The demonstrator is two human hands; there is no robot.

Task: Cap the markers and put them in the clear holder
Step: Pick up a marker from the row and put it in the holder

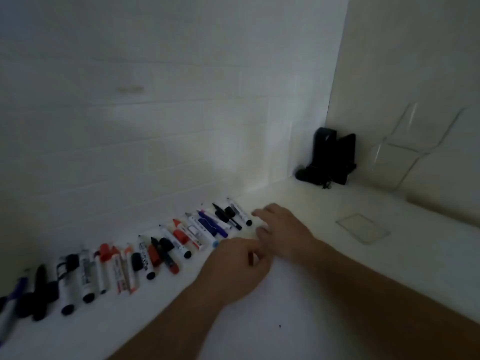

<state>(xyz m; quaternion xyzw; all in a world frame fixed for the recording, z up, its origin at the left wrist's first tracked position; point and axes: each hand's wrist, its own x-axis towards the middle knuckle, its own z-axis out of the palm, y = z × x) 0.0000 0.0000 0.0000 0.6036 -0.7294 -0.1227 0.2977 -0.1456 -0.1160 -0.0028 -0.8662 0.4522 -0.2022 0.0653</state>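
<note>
Both hands meet beside the row of uncapped whiteboard markers [168,250]: left hand [233,268] curled, contents unclear; right hand [280,229] spread flat, empty. Capping is starting; next, pick a marker left of them.

Office or classroom corner is suggested: white bench [324,211] set against plain white walls [155,100], whiteboard markers [166,245] laid out in a row, lighting dim.

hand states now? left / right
Left hand: fingers curled, pinching something small and dark reddish; too blurred to tell what.
Right hand: open, fingers spread flat on the table, holding nothing visible.
</note>
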